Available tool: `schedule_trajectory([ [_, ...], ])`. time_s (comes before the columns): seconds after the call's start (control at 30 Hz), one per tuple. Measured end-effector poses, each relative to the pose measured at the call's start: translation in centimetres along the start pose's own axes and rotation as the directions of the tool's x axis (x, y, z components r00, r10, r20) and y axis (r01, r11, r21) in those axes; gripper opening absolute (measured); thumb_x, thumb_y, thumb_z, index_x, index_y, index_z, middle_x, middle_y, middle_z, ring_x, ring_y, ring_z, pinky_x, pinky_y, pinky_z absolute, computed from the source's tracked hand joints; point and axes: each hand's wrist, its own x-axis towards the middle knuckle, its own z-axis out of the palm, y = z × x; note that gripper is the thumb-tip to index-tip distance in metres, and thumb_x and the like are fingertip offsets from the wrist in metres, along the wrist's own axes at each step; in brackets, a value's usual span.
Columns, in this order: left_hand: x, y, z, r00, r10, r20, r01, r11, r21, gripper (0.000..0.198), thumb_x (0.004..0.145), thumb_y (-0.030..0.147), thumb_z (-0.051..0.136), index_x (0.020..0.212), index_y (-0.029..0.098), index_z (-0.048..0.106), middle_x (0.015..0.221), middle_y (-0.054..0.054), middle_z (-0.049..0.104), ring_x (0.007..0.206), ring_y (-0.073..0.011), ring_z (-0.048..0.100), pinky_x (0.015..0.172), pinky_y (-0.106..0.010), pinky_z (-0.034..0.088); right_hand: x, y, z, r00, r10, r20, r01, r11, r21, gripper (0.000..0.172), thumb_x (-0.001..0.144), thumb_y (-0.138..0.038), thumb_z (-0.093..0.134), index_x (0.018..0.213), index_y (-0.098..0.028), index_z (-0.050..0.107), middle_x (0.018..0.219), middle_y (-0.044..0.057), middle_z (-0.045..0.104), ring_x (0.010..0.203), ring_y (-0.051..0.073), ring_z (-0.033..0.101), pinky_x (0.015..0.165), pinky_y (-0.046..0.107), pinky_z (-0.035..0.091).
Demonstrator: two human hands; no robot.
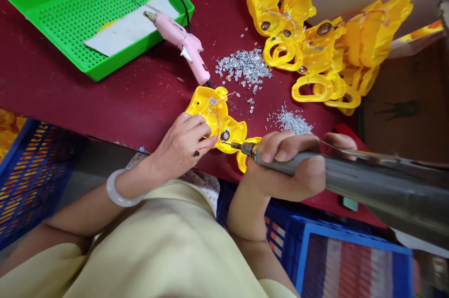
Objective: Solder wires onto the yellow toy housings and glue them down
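Head view: wired yellow plastic shell (206, 108) lay under both hands.
Left hand (178, 146) curled, gripping shell; right hand (287, 164) closed around grey rotary tool (372, 190); pink glue gun (185, 43) at 12 o'clock.

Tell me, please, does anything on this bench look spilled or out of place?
Yes: silvery bits lie in two loose heaps on the red table, with strays around them, outside any container. The pink glue gun also rests tilted across the green tray's rim.
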Motion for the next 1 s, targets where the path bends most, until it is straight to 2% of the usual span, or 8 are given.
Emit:
schedule_trajectory([
  [0.17,-0.1,-0.1,0.1,1.0,-0.007,0.03,0.007,1.0,0.006,0.028,0.099,0.021,0.046,0.075,0.017,0.06,0.077,0.0,0.06,0.081,-0.0139,0.052,0.075,-0.031,0.033,0.0,0.0,-0.2,0.999,-0.01,0.044,0.012,0.998,-0.055,0.024,0.085,-0.026,0.051,0.109,-0.029,0.056,0.056,-0.009,0.034,0.036,0.007,0.035,0.036,0.019,0.032],
  [0.4,-0.2,-0.3,0.4,1.0,-0.017,0.009,0.017,0.999,-0.048,0.031,0.1,0.02,0.043,0.071,0.017,0.056,0.073,0.001,0.056,0.076,-0.0131,0.051,0.077,-0.031,0.034,-0.3,-0.5,0.2,0.992,0.026,0.125,-0.012,0.993,-0.114,0.013,0.085,-0.028,0.054,0.098,-0.029,0.053,0.056,-0.009,0.037,0.037,0.006,0.035,0.035,0.02,0.032],
  [0.5,-0.3,-0.6,0.4,0.999,0.004,0.035,-0.004,1.0,-0.007,0.03,0.1,0.021,0.042,0.076,0.017,0.059,0.074,0.0,0.057,0.078,-0.0135,0.051,0.076,-0.031,0.034,-0.3,-0.3,0.7,0.987,0.019,0.157,0.002,0.991,-0.134,0.011,0.087,-0.03,0.057,0.098,-0.028,0.053,0.055,-0.009,0.037,0.035,0.007,0.034,0.034,0.022,0.029],
  [0.63,-0.5,-0.8,0.6,0.998,0.07,0.01,-0.07,0.99,0.123,0.025,0.099,0.022,0.045,0.083,0.018,0.064,0.076,0.0,0.06,0.08,-0.0148,0.052,0.075,-0.032,0.033,-0.4,0.2,1.2,0.987,-0.018,0.161,0.061,0.962,-0.265,0.012,0.09,-0.041,0.052,0.098,-0.032,0.051,0.053,-0.009,0.031,0.033,0.009,0.029,0.036,0.024,0.028],
  [0.77,-0.6,-1.1,0.3,0.993,0.117,-0.011,-0.115,0.987,0.11,0.02,0.098,0.022,0.048,0.091,0.018,0.066,0.077,-0.001,0.062,0.082,-0.0147,0.053,0.079,-0.032,0.035,0.1,-0.8,1.1,0.987,0.037,0.16,0.005,0.967,-0.254,0.018,0.089,-0.044,0.05,0.103,-0.033,0.053,0.055,-0.008,0.031,0.034,0.01,0.031,0.038,0.025,0.03],
  [0.83,-0.7,-1.3,-0.2,0.989,0.148,0.031,-0.15,0.986,0.075,0.02,0.098,0.021,0.047,0.092,0.019,0.066,0.079,-0.002,0.063,0.085,-0.0153,0.054,0.081,-0.032,0.037,0.7,-2.1,0.4,0.989,0.007,0.145,0.02,0.983,-0.183,0.019,0.088,-0.035,0.047,0.103,-0.031,0.058,0.055,-0.008,0.032,0.034,0.009,0.031,0.037,0.024,0.03],
  [0.93,-0.7,-1.8,-1.2,0.978,0.188,0.095,-0.186,0.982,-0.028,0.02,0.097,0.021,0.048,0.087,0.018,0.065,0.082,-0.003,0.066,0.09,-0.0171,0.057,0.086,-0.034,0.04,1.3,-4.2,-2.1,0.997,-0.052,0.063,0.063,0.983,-0.174,0.025,0.085,-0.027,0.045,0.1,-0.029,0.065,0.055,-0.007,0.034,0.035,0.008,0.03,0.035,0.024,0.029],
  [1.0,-0.6,-1.7,-1.8,0.985,0.163,0.061,-0.157,0.984,-0.089,0.019,0.096,0.022,0.048,0.084,0.018,0.063,0.084,-0.003,0.068,0.09,-0.0174,0.058,0.087,-0.035,0.041,1.2,-5.2,-4.4,0.997,-0.064,-0.034,0.055,0.975,-0.217,0.023,0.081,-0.029,0.05,0.098,-0.027,0.066,0.054,-0.008,0.039,0.036,0.007,0.031,0.035,0.023,0.028],
])
